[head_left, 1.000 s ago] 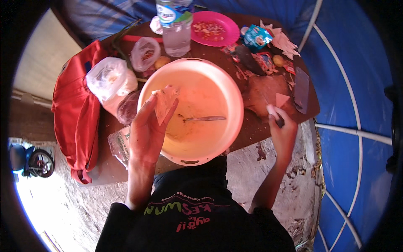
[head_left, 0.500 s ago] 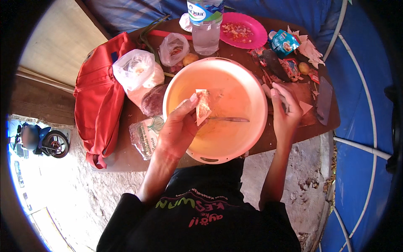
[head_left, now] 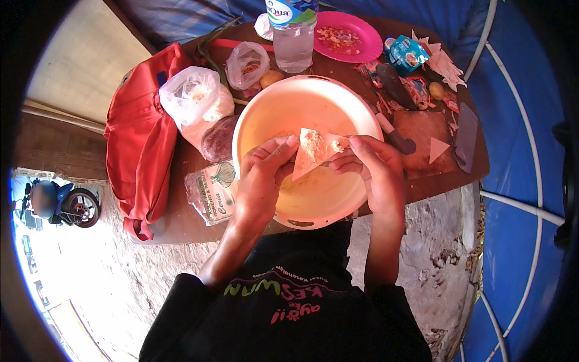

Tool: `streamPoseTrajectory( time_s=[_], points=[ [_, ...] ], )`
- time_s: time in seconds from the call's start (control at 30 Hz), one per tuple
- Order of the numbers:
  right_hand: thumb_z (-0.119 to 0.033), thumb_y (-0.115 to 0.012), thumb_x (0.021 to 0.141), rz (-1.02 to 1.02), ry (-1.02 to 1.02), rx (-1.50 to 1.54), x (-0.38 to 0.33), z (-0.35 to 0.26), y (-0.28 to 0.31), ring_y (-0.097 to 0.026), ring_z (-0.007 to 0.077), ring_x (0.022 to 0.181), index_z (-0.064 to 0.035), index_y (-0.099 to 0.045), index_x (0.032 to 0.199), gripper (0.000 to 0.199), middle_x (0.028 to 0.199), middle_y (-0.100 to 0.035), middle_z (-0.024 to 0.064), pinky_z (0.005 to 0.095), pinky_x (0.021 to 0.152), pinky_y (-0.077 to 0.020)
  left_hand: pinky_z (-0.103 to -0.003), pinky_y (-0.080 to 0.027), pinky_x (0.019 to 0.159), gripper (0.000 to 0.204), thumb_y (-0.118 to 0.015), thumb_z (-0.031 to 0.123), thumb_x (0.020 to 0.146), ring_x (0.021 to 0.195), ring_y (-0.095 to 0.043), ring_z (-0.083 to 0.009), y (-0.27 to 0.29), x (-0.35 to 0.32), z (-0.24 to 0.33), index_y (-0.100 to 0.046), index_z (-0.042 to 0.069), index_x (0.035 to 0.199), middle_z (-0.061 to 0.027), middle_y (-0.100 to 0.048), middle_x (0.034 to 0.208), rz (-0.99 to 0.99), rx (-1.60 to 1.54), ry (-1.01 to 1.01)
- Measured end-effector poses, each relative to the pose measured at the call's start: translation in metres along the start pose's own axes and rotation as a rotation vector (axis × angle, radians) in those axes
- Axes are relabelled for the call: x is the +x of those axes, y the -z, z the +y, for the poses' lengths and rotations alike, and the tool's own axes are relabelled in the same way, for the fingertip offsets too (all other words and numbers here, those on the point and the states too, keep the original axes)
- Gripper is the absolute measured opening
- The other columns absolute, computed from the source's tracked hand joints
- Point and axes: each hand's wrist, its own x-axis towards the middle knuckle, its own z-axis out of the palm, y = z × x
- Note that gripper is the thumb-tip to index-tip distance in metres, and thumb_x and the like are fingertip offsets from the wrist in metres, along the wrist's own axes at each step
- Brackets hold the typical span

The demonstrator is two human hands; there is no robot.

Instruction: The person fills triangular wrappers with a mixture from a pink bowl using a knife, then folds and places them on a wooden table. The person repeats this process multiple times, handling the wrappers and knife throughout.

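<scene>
Over the large pale basin (head_left: 256,108), a flat triangular pale piece of food (head_left: 306,161) is held up, with lumpy light paste on its face. My left hand (head_left: 260,175) pinches its left edge between thumb and fingers. My right hand (head_left: 380,175) is closed at its right corner, with thumb and fingertips against the paste-covered part. Some orange-yellow mixture lies in the basin, largely hidden by my hands. A similar pale triangle (head_left: 439,149) rests on the brown board (head_left: 422,166) to the right.
Behind the basin stand a water bottle (head_left: 294,51) and a pink plate (head_left: 356,45) of chopped bits. A red bag (head_left: 145,145), plastic bags (head_left: 190,93) and a printed packet (head_left: 214,190) lie left. At right are a teal pouch (head_left: 407,54) and a grey flat sheet (head_left: 467,136).
My right hand has come left from beside the basin and taken hold of the triangular piece. The piece has turned more face-on, and my left hand has shifted slightly.
</scene>
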Motion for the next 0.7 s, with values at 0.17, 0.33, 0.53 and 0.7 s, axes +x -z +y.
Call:
streamPoseTrajectory(
  time_s=[0.17, 0.33, 0.53, 0.7],
  points=[
    [-0.017, -0.062, 0.099, 0.149, 0.133, -0.194, -0.003, -0.004, -0.006, -0.072, 0.0188, 0.072, 0.0083, -0.069, 0.105, 0.027, 0.086, -0.073, 0.014, 0.0272, 0.067, -0.0567, -0.029, -0.052, 0.09, 0.026, -0.059, 0.016, 0.099, 0.096, -0.067, -0.0148, 0.007, 0.001, 0.003, -0.067, -0.005, 0.112, -0.0109, -0.071, 0.105, -0.064, 0.041, 0.027],
    [-0.014, -0.064, 0.098, 0.2, 0.225, -0.337, -0.01, -0.004, -0.01, -0.072, 0.0168, 0.075, 0.0085, -0.07, 0.103, 0.024, 0.086, -0.073, 0.0113, 0.0263, 0.069, -0.0564, -0.031, -0.056, 0.087, 0.021, -0.061, 0.008, 0.095, 0.094, -0.07, -0.0178, 0.013, 0.003, 0.003, -0.069, -0.004, 0.111, -0.0124, -0.072, 0.105, -0.067, 0.236, 0.115],
    [-0.007, -0.063, 0.097, 0.315, 0.439, -0.508, -0.013, 0.01, -0.019, -0.072, 0.0157, 0.08, 0.0074, -0.071, 0.104, 0.018, 0.09, -0.075, 0.0098, 0.0263, 0.074, -0.0547, -0.032, -0.058, 0.087, 0.023, -0.062, 0.006, 0.093, 0.093, -0.071, -0.0196, 0.013, 0.003, 0.002, -0.069, -0.007, 0.111, -0.0141, -0.073, 0.103, -0.106, 0.217, 0.121],
    [-0.005, -0.065, 0.094, 0.325, 0.534, -0.73, -0.016, 0.009, -0.02, -0.073, 0.0175, 0.079, 0.0061, -0.072, 0.1, 0.015, 0.089, -0.075, 0.0145, 0.0284, 0.074, -0.0543, -0.031, -0.057, 0.087, 0.024, -0.063, 0.006, 0.092, 0.093, -0.07, -0.0191, 0.013, 0.004, 0.002, -0.069, -0.009, 0.11, -0.0139, -0.072, 0.101, -0.115, 0.256, 0.115]
  ],
)
